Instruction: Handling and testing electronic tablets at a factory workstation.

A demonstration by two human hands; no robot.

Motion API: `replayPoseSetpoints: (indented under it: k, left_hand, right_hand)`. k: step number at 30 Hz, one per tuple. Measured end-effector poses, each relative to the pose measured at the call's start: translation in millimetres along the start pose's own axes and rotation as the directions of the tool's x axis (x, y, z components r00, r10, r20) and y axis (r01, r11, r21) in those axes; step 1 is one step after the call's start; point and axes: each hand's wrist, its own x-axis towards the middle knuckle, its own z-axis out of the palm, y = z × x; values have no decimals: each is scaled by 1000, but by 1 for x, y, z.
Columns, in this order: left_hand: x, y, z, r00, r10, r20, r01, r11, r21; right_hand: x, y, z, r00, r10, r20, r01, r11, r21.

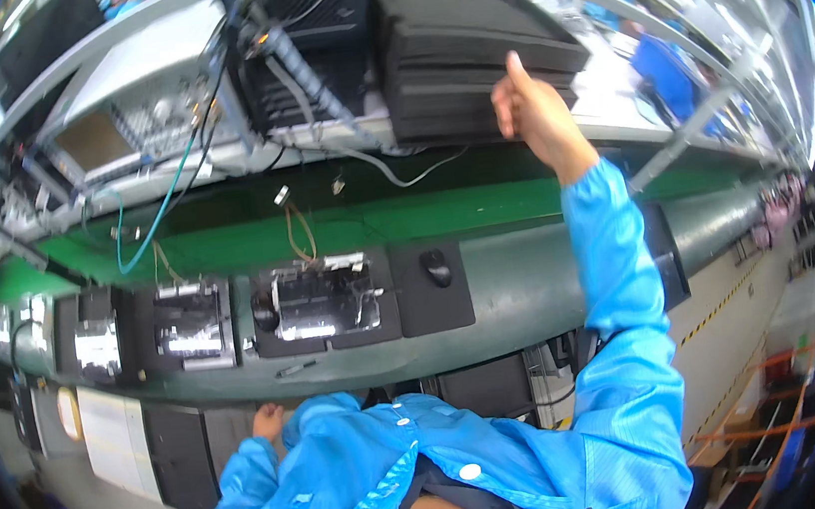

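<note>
My right hand is raised over the far side of the bench, thumb up and fingers curled in. No object shows in it. Behind it on the shelf stands a stack of flat black trays or panels; whether the hand touches the stack I cannot tell. Low beside my body, at the bench's near edge, my left hand has its fingers drawn together, with nothing visible in them. On the bench lie a flat dark device with a shiny face on a black mat, and a black mouse on another mat.
More flat devices rest on mats to the left. A marker pen lies near the front edge. A teal cable and loose connectors hang from the metal-framed shelf. Blue items are on the shelf at right.
</note>
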Motion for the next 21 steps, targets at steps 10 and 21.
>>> replayPoseSetpoints:
  k: [10,21]
  left_hand:
    - [-31,42,28,711,289,641,-434,898,77]
    - [112,-14,94,253,272,928,-842,535,73]
  right_hand:
    - [-170,366,180,998,-14,68,49,836,-546]
    - [-216,538,240,812,-43,-583,-63,985,-160]
